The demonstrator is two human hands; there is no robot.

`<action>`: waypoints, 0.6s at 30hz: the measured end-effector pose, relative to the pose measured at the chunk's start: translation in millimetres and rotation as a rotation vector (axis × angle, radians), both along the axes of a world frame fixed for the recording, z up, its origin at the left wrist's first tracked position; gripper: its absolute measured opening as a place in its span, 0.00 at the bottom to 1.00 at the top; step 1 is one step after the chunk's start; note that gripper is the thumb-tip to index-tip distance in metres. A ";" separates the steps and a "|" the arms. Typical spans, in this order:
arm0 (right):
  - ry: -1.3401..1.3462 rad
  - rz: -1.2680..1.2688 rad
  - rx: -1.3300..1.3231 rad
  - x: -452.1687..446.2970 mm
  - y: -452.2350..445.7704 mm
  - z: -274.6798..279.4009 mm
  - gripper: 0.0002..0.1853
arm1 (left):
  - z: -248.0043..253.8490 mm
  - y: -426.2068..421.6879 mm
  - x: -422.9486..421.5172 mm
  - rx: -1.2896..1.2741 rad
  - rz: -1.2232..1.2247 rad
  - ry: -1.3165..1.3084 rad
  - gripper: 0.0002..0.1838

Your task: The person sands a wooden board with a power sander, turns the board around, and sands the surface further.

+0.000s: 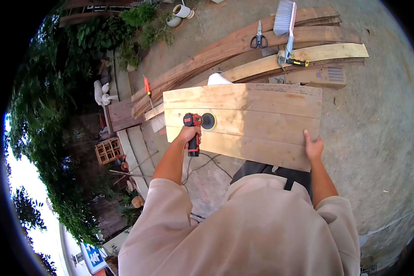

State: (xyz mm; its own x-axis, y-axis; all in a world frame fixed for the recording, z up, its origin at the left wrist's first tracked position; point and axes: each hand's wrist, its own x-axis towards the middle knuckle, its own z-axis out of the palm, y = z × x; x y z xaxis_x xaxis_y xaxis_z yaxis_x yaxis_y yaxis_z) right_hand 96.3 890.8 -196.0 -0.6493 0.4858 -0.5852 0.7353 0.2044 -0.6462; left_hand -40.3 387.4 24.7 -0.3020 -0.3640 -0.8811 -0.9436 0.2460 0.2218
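My left hand (190, 134) is wrapped round the grip of a red and black cordless drill (193, 120). A round sanding pad (209, 121) with a yellow rim is fitted to the drill and rests against a wooden panel (271, 120) of several joined boards. On the panel's right edge, my right hand (313, 148) is closed, thumb lying on the face and the other fingers hidden behind. Sunlight falls on the panel's left part, while its right part lies in shade. Whether the pad is spinning cannot be made out.
Beyond the panel lie long planks (188, 66) carrying scissors (259, 36), a bristle brush (285, 20) and a yellow-black handled hammer (293, 61). A red-handled screwdriver (147, 87) is at the left. A cable (202, 164) runs below the panel; a wooden crate (109, 151) stands left.
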 end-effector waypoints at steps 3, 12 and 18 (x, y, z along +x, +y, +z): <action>-0.003 -0.007 -0.012 -1.1 -2.4 10.3 0.43 | 6.2 17.2 1.8 0.066 0.029 0.044 0.06; -0.012 0.007 0.015 -3.7 -2.1 17.1 0.42 | -8.3 25.4 2.9 0.005 -0.127 0.106 0.08; 0.001 0.008 0.015 -3.9 -0.8 16.2 0.43 | -5.6 44.9 -11.9 -0.100 -0.163 0.112 0.05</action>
